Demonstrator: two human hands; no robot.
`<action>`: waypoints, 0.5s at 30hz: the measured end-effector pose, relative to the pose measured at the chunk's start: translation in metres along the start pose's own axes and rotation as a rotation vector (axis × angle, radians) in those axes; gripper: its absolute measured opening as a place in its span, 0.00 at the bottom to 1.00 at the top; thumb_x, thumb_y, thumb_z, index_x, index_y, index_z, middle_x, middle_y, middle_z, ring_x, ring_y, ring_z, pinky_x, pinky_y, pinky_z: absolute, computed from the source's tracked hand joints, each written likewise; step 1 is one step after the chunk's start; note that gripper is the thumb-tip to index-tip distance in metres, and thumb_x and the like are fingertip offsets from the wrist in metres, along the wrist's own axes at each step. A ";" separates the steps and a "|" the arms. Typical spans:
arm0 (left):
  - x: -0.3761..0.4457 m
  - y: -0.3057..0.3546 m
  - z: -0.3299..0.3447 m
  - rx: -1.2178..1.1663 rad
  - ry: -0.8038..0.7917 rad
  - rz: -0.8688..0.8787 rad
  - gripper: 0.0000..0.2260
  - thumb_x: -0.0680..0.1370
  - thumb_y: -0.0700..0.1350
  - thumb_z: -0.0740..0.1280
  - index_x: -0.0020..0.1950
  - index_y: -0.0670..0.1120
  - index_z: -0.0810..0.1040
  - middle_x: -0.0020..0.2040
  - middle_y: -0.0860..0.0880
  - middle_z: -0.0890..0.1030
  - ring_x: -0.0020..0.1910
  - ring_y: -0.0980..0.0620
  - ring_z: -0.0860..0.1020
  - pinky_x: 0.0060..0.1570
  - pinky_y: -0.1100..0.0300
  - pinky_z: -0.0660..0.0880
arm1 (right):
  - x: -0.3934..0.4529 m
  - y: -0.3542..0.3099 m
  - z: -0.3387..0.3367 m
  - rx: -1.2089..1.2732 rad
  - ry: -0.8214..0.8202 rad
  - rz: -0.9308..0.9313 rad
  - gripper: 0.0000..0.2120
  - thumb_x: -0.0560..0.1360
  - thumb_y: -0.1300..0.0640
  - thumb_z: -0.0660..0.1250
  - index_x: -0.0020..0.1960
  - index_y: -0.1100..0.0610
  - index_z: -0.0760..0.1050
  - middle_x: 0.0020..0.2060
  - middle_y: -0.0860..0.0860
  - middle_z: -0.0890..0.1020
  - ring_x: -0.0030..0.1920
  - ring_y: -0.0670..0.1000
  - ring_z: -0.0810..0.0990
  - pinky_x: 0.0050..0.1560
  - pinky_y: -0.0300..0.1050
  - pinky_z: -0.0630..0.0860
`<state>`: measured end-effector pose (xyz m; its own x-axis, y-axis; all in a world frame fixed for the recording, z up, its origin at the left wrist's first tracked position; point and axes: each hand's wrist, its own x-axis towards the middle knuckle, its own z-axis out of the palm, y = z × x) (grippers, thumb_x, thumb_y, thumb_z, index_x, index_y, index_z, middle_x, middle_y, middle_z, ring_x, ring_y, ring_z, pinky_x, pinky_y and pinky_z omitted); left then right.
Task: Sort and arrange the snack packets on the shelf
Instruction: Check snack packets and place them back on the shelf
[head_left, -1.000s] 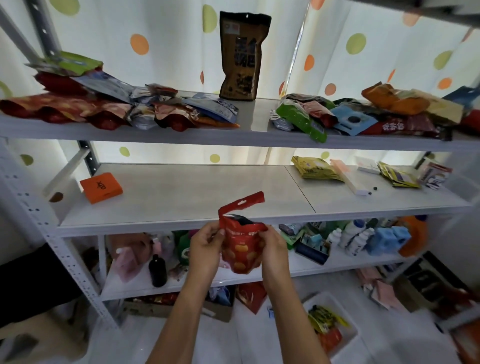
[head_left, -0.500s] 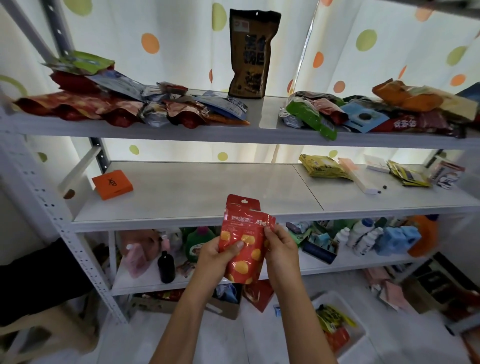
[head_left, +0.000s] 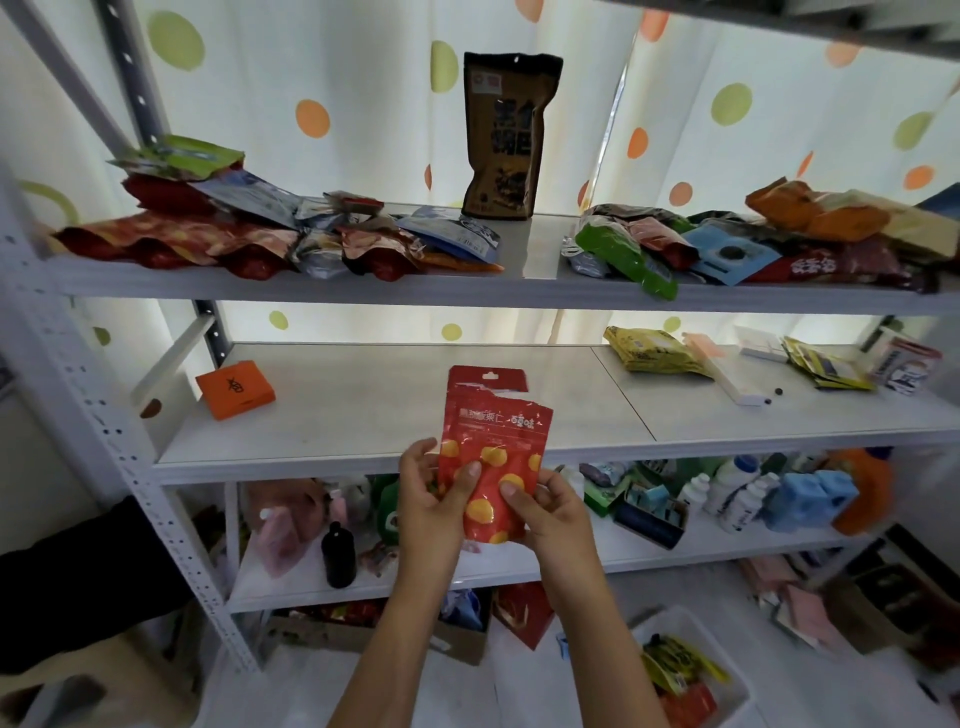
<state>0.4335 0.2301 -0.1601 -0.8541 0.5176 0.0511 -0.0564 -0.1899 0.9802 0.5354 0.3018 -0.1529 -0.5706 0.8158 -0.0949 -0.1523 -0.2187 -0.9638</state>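
**Currently Held: Red Snack Packet, Front of Middle Shelf**

Item 1. Red snack packet (head_left: 493, 457), yellow-orange dots on lower half, white lettering across a band near the top, hang tab with slot above. Upright, face toward camera, held in the air just in front of the middle shelf (head_left: 363, 415) edge. Touching neither board.

Item 2. Left hand (head_left: 434, 499): grip closed on the packet's lower left edge, thumb across the front. Right hand (head_left: 550, 509): grip closed on the lower right edge, thumb likewise on the front. Fingers behind the packet hidden.

Item 3. Top shelf (head_left: 530, 280): tall dark brown pouch (head_left: 506, 135) standing upright near the middle, against the dotted curtain (head_left: 363, 78). Loose heap of red, silver and blue packets (head_left: 249, 234) lying flat to its left; second heap of green, blue, orange packets (head_left: 753, 244) to its right.

Item 4. Middle shelf: orange box (head_left: 236, 389) far left, well apart from the rest; yellow packet (head_left: 649, 353) and further small packs toward the right end.

Item 5. Lower shelf (head_left: 597, 561): bottles, black bottle (head_left: 338, 553), blue containers, mixed and partly blurred.

Item 6. Floor level: white bin (head_left: 727, 675) holding yellow and red packets.
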 end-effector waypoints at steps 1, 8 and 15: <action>-0.001 -0.001 0.001 0.049 0.057 0.050 0.18 0.74 0.49 0.73 0.60 0.52 0.70 0.52 0.54 0.78 0.48 0.58 0.80 0.35 0.69 0.77 | 0.001 0.000 0.001 0.011 0.039 -0.017 0.15 0.74 0.61 0.72 0.59 0.59 0.76 0.51 0.56 0.86 0.50 0.56 0.85 0.51 0.54 0.83; 0.006 -0.004 0.012 0.069 -0.201 0.102 0.13 0.72 0.51 0.72 0.56 0.56 0.78 0.58 0.58 0.78 0.55 0.58 0.79 0.46 0.63 0.80 | 0.011 -0.012 -0.004 0.041 0.145 -0.113 0.11 0.76 0.59 0.70 0.57 0.58 0.77 0.49 0.54 0.85 0.48 0.52 0.85 0.45 0.46 0.83; 0.019 -0.001 0.042 0.131 -0.296 0.116 0.15 0.72 0.46 0.76 0.52 0.64 0.78 0.60 0.57 0.76 0.60 0.54 0.77 0.57 0.47 0.79 | 0.025 -0.023 -0.036 0.122 0.228 -0.087 0.07 0.79 0.58 0.67 0.55 0.57 0.79 0.51 0.56 0.85 0.52 0.57 0.84 0.45 0.50 0.82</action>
<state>0.4390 0.2756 -0.1516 -0.6626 0.7223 0.1981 0.1157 -0.1626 0.9799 0.5537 0.3463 -0.1417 -0.3562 0.9310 -0.0800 -0.2967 -0.1939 -0.9351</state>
